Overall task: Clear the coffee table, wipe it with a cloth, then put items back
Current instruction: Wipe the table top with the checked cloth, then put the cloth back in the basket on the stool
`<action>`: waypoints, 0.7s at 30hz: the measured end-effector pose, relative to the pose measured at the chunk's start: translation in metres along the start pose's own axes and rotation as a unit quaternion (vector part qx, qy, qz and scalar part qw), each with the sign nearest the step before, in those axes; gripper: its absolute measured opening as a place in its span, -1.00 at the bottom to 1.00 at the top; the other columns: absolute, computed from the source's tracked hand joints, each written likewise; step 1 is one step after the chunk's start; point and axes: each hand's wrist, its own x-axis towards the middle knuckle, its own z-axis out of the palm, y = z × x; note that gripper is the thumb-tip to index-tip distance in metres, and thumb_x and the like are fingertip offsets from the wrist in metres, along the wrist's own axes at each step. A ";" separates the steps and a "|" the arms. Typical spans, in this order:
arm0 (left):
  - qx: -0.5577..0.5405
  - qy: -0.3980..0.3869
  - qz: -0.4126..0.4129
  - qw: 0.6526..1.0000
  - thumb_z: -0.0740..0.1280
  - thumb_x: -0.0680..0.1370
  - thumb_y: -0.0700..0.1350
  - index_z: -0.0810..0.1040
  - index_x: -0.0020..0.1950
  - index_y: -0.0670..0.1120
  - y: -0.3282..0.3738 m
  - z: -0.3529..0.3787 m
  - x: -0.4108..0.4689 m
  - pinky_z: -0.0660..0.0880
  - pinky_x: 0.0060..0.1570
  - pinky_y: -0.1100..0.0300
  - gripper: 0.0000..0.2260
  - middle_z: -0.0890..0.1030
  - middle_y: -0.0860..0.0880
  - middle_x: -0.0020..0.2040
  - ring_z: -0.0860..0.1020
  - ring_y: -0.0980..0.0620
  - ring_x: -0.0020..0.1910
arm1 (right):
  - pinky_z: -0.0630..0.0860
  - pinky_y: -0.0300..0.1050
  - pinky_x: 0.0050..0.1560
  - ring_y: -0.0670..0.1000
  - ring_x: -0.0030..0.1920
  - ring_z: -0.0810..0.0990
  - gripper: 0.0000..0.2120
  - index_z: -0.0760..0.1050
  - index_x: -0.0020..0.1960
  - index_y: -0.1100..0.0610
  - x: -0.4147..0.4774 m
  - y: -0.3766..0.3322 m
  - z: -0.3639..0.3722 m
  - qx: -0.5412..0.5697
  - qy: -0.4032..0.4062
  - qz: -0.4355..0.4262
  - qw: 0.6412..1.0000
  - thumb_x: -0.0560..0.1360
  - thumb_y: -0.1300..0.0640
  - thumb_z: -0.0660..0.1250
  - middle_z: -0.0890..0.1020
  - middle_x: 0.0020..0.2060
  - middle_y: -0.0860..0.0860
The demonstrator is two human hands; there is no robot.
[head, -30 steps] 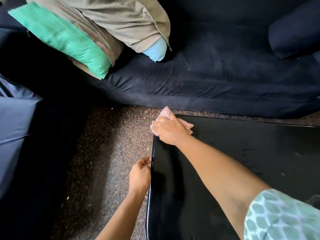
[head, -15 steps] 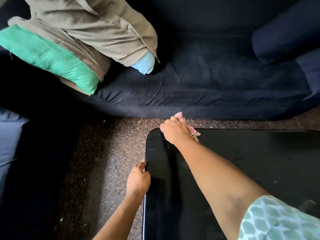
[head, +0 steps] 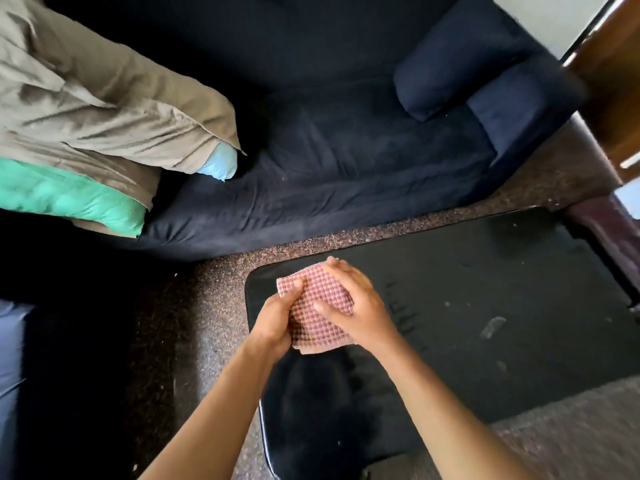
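Note:
A pink waffle-weave cloth (head: 320, 304) is held between both hands above the far left corner of the glossy black coffee table (head: 485, 306). My left hand (head: 275, 322) grips the cloth's left side from below, with the thumb on top. My right hand (head: 356, 303) lies over the cloth's right side, fingers spread along it. The table top bears no objects, only smears and a pale streak of dust near its right part.
A dark blue sofa (head: 346, 161) runs along the far side of the table, with a navy bolster (head: 446, 77) at its right end. Tan, green and light blue pillows (head: 104, 133) are piled at the left. Speckled brown floor (head: 207, 306) surrounds the table.
My right hand lifted the cloth off the table's far left corner and drew it back. My left hand left the table's edge and took hold of the cloth. The view swung right.

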 end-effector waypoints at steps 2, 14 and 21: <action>-0.037 -0.002 -0.025 0.999 0.22 0.59 0.02 0.56 0.18 -0.23 -0.002 0.036 -0.017 0.54 -0.01 0.00 -0.64 0.64 -0.21 0.10 0.62 -0.12 0.05 | 0.12 -0.31 0.36 -0.24 0.43 0.16 -0.31 0.25 0.45 -0.14 -0.027 0.003 -0.043 0.135 0.118 0.145 0.973 0.39 -0.10 0.46 0.24 0.44 -0.21; -0.078 -0.087 -0.006 0.993 0.17 0.62 0.01 0.51 0.24 -0.19 -0.091 0.320 -0.079 0.50 0.10 -0.02 -0.66 0.61 -0.16 0.17 0.56 -0.10 0.16 | 0.53 -0.01 0.11 0.08 0.13 0.62 -0.60 0.47 0.26 0.15 -0.139 0.061 -0.258 0.577 0.163 0.305 0.740 0.46 0.07 0.36 0.66 0.10 0.09; 0.127 -0.102 0.004 0.987 0.26 0.58 -0.05 0.57 0.02 -0.20 -0.149 0.472 -0.051 0.56 -0.24 0.11 -0.77 0.64 -0.12 -0.09 0.62 0.02 -0.20 | 0.54 -0.05 0.06 0.04 0.06 0.63 -0.77 0.54 0.14 0.09 -0.184 0.156 -0.446 0.376 0.184 0.316 0.852 0.49 0.21 0.38 0.65 0.08 0.06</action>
